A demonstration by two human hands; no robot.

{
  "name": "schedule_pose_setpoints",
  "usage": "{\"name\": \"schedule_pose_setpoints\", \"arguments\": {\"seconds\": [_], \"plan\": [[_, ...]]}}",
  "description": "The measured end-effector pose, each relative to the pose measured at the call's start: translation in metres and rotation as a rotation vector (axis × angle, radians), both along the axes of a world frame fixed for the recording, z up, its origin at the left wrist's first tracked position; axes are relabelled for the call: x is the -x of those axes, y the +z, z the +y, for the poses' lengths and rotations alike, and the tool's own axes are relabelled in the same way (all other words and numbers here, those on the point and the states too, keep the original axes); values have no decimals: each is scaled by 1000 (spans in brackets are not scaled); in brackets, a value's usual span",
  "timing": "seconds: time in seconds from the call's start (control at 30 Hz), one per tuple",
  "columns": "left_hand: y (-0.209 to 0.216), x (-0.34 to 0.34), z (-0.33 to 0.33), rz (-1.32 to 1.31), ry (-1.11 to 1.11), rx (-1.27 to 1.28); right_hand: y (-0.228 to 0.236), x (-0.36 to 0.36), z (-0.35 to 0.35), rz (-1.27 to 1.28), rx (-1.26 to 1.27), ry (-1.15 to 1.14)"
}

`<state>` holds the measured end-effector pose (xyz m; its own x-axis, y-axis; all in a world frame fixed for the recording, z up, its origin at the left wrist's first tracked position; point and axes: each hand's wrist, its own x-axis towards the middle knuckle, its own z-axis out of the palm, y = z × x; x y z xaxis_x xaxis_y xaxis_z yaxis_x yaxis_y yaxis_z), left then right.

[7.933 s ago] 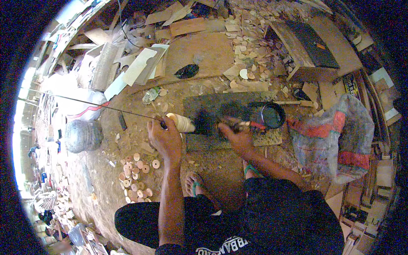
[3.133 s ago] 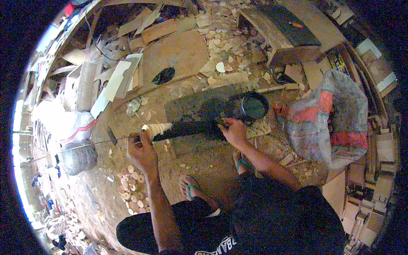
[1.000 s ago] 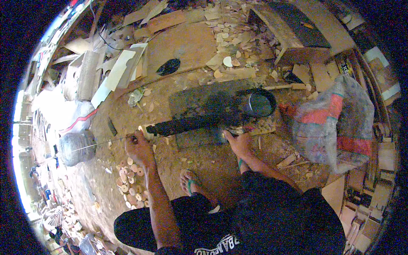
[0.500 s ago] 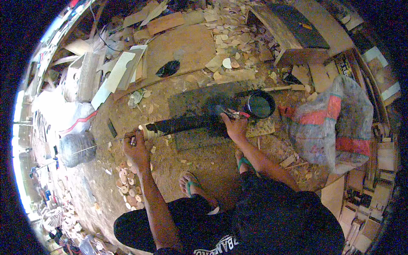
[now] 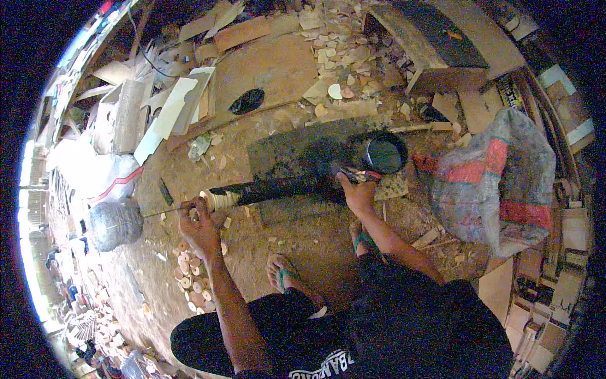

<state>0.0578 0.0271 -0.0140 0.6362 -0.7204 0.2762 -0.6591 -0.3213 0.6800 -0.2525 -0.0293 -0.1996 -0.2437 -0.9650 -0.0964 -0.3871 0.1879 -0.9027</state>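
Note:
A long round stack (image 5: 271, 189), mostly blackened with some pale wooden discs at its left end, lies across in front of me. From that end a thin rod (image 5: 161, 211) runs out to the left. My left hand (image 5: 197, 222) is closed on the rod beside the pale discs. Toward the stack's right end, my right hand (image 5: 360, 192) grips a small brush-like tool (image 5: 361, 175) with a red handle end; its dark tip is blurred. Just beyond that hand stands a round black tub (image 5: 386, 153) with dark contents.
A dark-stained board (image 5: 278, 151) lies under and behind the stack. Loose wooden discs (image 5: 192, 278) are piled near my left forearm. A grey-and-red woven sack (image 5: 492, 183) stands at right, a filled plastic bag (image 5: 115, 224) at left. Wood offcuts (image 5: 246, 35) cover the far side.
My right hand has moved slightly right and nearer with the brush-like tool. My left hand and the pale end of the stack have shifted a little left.

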Motion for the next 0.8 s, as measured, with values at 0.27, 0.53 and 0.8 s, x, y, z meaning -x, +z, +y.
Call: {"name": "schedule_pose_setpoints", "arguments": {"seconds": [0.27, 0.53, 0.8], "plan": [[-14, -4, -1, 22, -62, 152, 12, -13, -3, 330, 49, -14], [1, 16, -8, 275, 11, 92, 38, -19, 3, 86, -9, 262], [-3, 14, -6, 283, -48, 166, 9, -19, 3, -19, 3, 321]]}}
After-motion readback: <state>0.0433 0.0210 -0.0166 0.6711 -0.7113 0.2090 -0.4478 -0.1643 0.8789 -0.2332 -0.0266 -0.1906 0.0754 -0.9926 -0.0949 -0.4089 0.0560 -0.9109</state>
